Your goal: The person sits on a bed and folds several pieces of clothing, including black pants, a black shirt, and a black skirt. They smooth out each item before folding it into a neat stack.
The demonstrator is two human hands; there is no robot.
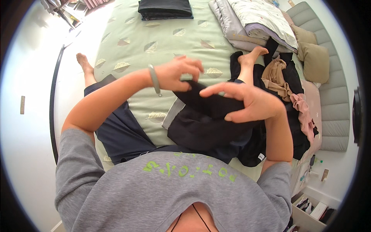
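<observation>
A black garment (200,127) with a grey elastic band at its left end lies over my lap and the bed. My left hand (179,72), with a bangle at the wrist, is at the garment's upper edge; its thumb meets the cloth, but whether it pinches it I cannot tell. Above the right part of the garment, my right hand (246,101) is spread, thumb and fingers apart, with nothing between them. Folded dark clothes (165,10) are stacked at the far side of the bed.
The bed has a green leaf-patterned sheet (156,116). To the right lie loose black clothes (295,121), a tan garment (275,75) and a pink garment (303,110). Folded quilts (261,23), cushions (316,62) and a padded headboard (333,95) stand beyond. An open drawer (310,213) is at lower right.
</observation>
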